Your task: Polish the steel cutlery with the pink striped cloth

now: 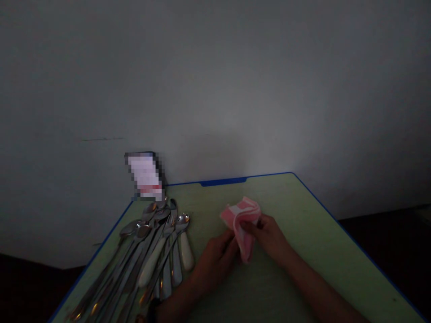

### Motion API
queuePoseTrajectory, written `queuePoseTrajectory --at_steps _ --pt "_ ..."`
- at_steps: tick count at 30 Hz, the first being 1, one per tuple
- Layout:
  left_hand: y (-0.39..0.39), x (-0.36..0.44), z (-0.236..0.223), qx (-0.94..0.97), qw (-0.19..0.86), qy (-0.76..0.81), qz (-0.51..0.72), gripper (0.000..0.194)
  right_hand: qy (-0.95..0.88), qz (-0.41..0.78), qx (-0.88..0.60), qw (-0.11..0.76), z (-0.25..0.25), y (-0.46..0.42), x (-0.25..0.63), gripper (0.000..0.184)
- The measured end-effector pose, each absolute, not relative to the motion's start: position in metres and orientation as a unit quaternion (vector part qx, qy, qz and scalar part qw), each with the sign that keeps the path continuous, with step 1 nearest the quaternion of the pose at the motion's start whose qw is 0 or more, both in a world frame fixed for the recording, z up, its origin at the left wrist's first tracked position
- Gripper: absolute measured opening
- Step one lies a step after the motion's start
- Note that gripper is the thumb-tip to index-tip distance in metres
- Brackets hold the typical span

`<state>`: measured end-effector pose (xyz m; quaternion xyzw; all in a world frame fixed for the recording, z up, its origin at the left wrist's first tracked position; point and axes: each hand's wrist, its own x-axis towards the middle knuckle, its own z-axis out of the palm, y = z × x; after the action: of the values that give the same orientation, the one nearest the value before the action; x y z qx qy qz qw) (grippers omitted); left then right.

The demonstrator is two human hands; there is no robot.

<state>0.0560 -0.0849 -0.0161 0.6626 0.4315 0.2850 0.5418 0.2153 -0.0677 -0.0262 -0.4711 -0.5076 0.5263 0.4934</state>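
Observation:
A pink cloth with white stripes (247, 215) is bunched up above the middle of the table. My right hand (269, 233) grips it from the right, thumb pressed into the folds. From the left, my left hand (217, 253) has its fingers curled at the cloth's lower edge, with the fingertips partly hidden behind it. Whether anything is wrapped inside the folds cannot be seen. Left of my left hand lies a heap of metal cutlery (144, 242), mostly spoons with a few forks. Some pieces, such as a white-handled one (152, 264), have pale handles.
A phone with a blurred, lit screen (146, 175) leans at the table's back left corner, behind the cutlery. The pale green table (303, 278) has a blue rim and a blue strip (224, 181) at its back edge. A grey wall (215, 89) rises directly behind.

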Motion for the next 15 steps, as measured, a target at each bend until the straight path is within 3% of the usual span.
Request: queuePoseTrajectory --at_steps 6,15 --pt "-0.085 0.057 -0.014 0.703 0.526 0.408 0.25 0.035 -0.467 0.468 -0.515 0.545 -0.029 -0.067 0.223 0.031" --pt "-0.093 0.055 -0.015 0.717 0.492 0.383 0.311 0.028 -0.382 0.552 -0.445 0.592 -0.03 -0.069 0.206 0.015"
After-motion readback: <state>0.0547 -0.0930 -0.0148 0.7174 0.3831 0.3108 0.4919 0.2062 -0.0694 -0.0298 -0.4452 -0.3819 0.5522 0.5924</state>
